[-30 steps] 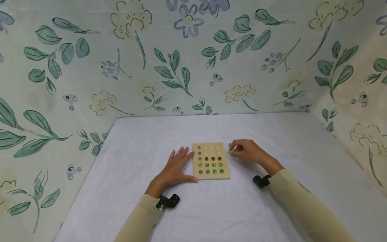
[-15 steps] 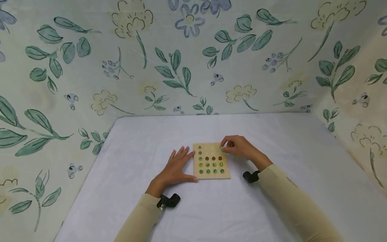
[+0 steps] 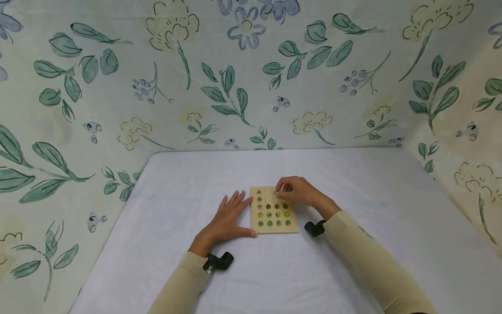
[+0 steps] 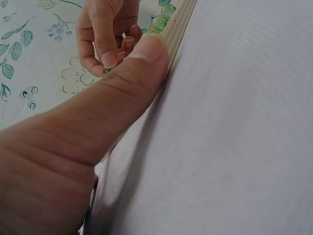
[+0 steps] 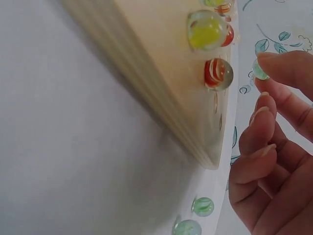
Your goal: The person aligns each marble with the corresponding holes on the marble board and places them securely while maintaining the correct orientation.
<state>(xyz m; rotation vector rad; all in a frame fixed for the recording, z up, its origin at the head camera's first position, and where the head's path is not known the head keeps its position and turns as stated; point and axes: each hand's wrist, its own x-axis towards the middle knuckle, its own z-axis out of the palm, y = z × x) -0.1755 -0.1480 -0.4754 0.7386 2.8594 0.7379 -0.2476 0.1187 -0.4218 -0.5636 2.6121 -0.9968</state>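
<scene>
A light wooden board [image 3: 273, 230] with rows of round hollows lies on the white cloth. Glass marbles fill its two near rows and the middle row, and line the far part of its left column. My left hand [image 3: 225, 223] is spread at the board's left side, thumb at the near-left corner and fingertips at the left edge. Over the far part of the board, my right hand [image 3: 301, 192] pinches a pale green marble [image 5: 260, 71] between thumb and index finger. In the right wrist view, a red-swirled marble [image 5: 218, 74] and a yellow marble [image 5: 206, 30] sit on the board.
Two loose green-swirled marbles, one nearer the board [image 5: 203, 206] and another lower in the right wrist view [image 5: 188, 228], lie on the cloth off the board's edge. A floral curtain [image 3: 243, 78] hangs behind the white-covered table [image 3: 188, 174].
My right hand has moved left from the cloth beyond the board's right edge, carrying the marble over the board's far rows. My left hand has stayed in place.
</scene>
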